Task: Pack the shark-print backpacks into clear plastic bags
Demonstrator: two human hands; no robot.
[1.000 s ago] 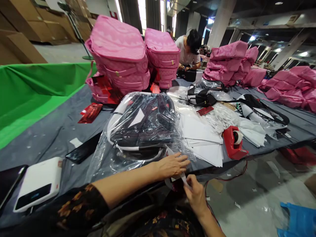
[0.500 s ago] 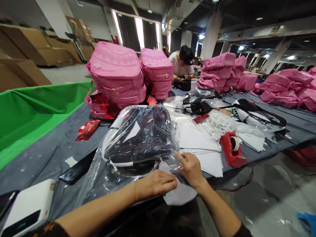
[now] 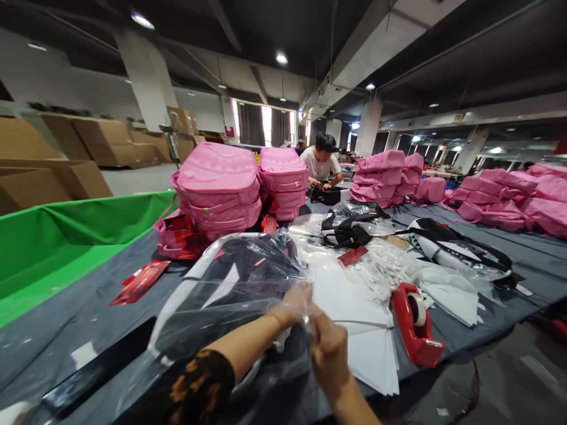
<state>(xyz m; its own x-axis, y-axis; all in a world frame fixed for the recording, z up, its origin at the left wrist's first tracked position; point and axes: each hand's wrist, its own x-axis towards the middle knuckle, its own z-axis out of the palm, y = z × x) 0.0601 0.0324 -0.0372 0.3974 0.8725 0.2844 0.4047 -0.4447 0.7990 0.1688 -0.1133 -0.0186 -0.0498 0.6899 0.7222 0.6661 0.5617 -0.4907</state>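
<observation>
In the head view, a black-and-white backpack (image 3: 252, 257) is laid on the near left part of the grey table (image 3: 534, 271) and is covered by clear plastic (image 3: 239, 304). The left hand (image 3: 297, 300) is seen blurred through the film, at the near right edge of the backpack; whether anything is gripped by it cannot be told. The film's edge is held by the right hand (image 3: 326, 342), just right of the left one, with the fingers folded tightly on it. A flowered sleeve (image 3: 201, 381) is worn on the left arm.

To the right of the hands, white sheets (image 3: 370, 357) are spread, and a red tape dispenser (image 3: 416, 327) is set just beside them. Farther right, another backpack (image 3: 460, 251) is laid flat, partly wrapped. On the left, a dark phone (image 3: 101, 372) is placed near a white scrap (image 3: 84, 354), and a red packet (image 3: 140, 283) is seen beyond them. Pink bags (image 3: 217, 171) are stacked on the far side of the backpack, and more pink stacks (image 3: 378, 177) are seen far right. Between these stacks, a dark item (image 3: 328, 195) is handled by a person (image 3: 319, 162) in a white shirt.
</observation>
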